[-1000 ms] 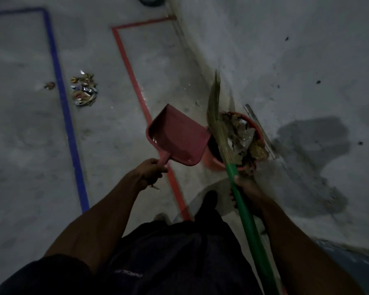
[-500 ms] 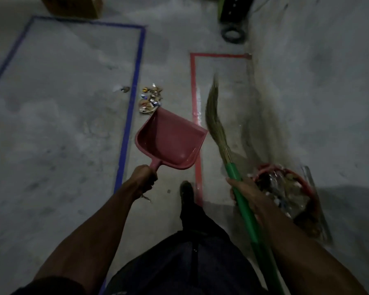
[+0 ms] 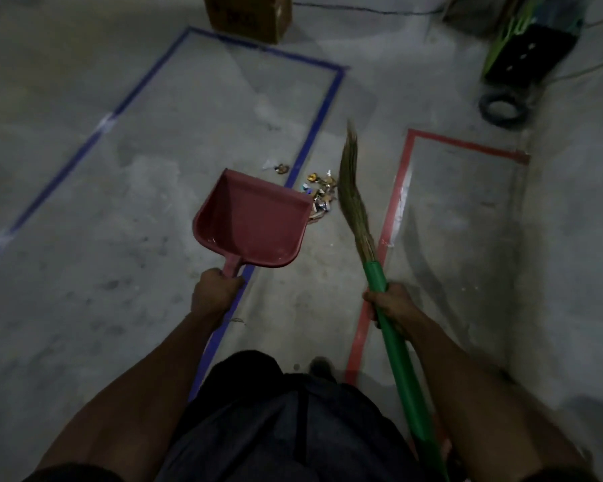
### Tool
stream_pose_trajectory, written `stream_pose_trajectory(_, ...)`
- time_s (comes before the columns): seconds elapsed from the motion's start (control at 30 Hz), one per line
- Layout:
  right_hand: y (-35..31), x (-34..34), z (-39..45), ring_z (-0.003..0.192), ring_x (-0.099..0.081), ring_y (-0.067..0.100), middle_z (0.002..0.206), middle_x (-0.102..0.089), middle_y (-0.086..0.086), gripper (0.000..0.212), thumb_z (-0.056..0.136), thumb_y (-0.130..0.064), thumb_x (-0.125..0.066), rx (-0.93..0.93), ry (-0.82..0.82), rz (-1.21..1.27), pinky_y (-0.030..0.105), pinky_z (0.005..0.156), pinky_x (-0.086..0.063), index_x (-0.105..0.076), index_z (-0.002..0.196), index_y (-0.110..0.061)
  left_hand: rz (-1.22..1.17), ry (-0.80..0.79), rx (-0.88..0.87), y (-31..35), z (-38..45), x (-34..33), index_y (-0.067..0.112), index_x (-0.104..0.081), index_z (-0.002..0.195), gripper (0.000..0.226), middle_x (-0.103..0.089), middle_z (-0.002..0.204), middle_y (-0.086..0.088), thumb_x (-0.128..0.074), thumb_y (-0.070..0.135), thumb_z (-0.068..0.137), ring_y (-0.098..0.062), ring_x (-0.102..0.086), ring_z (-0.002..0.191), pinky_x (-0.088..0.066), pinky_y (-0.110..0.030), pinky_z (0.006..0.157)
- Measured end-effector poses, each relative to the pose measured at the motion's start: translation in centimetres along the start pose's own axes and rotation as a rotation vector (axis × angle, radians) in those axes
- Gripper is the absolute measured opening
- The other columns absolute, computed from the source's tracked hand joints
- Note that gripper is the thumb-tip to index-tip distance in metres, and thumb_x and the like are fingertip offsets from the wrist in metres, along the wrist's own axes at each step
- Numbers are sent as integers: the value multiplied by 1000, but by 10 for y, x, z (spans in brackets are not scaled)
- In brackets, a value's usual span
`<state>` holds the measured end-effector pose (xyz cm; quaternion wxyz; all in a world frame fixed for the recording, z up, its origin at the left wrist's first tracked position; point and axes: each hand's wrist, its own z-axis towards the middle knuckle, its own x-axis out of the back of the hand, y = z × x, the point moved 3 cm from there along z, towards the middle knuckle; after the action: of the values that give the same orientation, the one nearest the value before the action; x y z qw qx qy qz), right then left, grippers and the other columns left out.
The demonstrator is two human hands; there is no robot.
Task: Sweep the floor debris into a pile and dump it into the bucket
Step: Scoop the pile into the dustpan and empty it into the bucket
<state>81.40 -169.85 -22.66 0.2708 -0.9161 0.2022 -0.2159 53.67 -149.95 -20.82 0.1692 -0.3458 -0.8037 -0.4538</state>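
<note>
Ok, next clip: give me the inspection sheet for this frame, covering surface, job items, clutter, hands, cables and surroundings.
Surface: bare concrete floor, dim light, marked with a blue tape rectangle and a red tape rectangle.
Job's things: debris pile on the floor between the two tapes; red dustpan held above the floor, looks empty; broom with green handle, bristles beside the pile. Bucket not in view.
Clutter: one stray scrap inside the blue tape.
Hands: left hand grips the dustpan handle; right hand grips the broom handle.
Cables: dark cable along the far floor.
Surroundings: cardboard box, dark ring, green and black object.
</note>
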Motion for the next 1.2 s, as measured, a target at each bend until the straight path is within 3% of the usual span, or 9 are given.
stream_pose_trajectory(0.13, -53, -10, 31, 37, -55, 16, 69, -56, 17, 28, 89, -6, -64, -9, -33, -15, 23, 37, -43, -53, 111, 8, 43, 50, -4, 26, 39, 11, 10, -55, 73, 23, -63, 70, -13, -63, 30, 64, -30, -62, 65, -53, -40, 64)
stream_pose_trajectory(0.23, -91, -26, 57, 46, -55, 21, 70, -56, 17, 22, 88, -5, -65, -16, -34, -4, 24, 39, -45, -55, 105, 6, 64, 56, -4, 45, 81, 19, 12, -53, 72, 24, -61, 73, -11, -62, 32, 64, -30, -60, 69, -44, -34, 63)
stream_pose_trajectory(0.43, -173, -86, 124, 48, -52, 22, 67, -54, 15, 25, 88, -5, -65, -39, 16, -24, 25, 39, -45, -54, 106, 7, 142, 30, -31, 92, 216, 37, 8, -55, 75, 16, -59, 71, -10, -65, 20, 74, -32, -61, 72, -39, -30, 62)
stream_pose_trajectory(0.63, -274, -163, 183, 49, -56, 23, 73, -59, 18, 24, 88, -10, -66, -78, 80, -14, 28, 43, -49, -55, 105, 4, 233, -52, -9, 150, 353, 73, 11, -57, 78, 13, -60, 70, -7, -63, 21, 74, -29, -59, 68, -41, -30, 64)
stream_pose_trajectory(0.77, -332, -204, 221, 55, -60, 22, 78, -63, 16, 16, 88, -13, -66, -86, 79, -18, 31, 50, -52, -55, 98, -5, 335, -69, 24, 164, 430, 86, 14, -54, 82, 18, -63, 79, -8, -63, 29, 75, -32, -62, 76, -50, -36, 72)
stream_pose_trajectory(0.97, -355, -275, 319, 51, -57, 21, 68, -61, 11, 16, 83, -14, -72, -98, 29, 6, 31, 51, -49, -59, 90, -8, 529, -72, 32, 150, 526, 64, 6, -52, 101, 26, -61, 95, -15, -58, 26, 87, -37, -60, 91, -41, -34, 71)
stream_pose_trajectory(1.1, -339, -336, 401, 52, -59, 24, 68, -62, 11, 15, 81, -19, -70, -94, -19, 14, 36, 55, -51, -61, 90, -13, 644, -47, 4, 118, 586, 25, 4, -48, 104, 25, -53, 86, -12, -55, 24, 90, -34, -55, 79, -39, -35, 66)
stream_pose_trajectory(1.2, -328, -381, 460, 50, -61, 21, 77, -67, 12, 25, 83, -24, -68, -88, -51, -11, 29, 50, -50, -61, 101, -9, 706, -17, -5, 91, 625, -2, 6, -44, 99, 21, -49, 82, -10, -53, 23, 91, -30, -49, 73, -37, -36, 64)
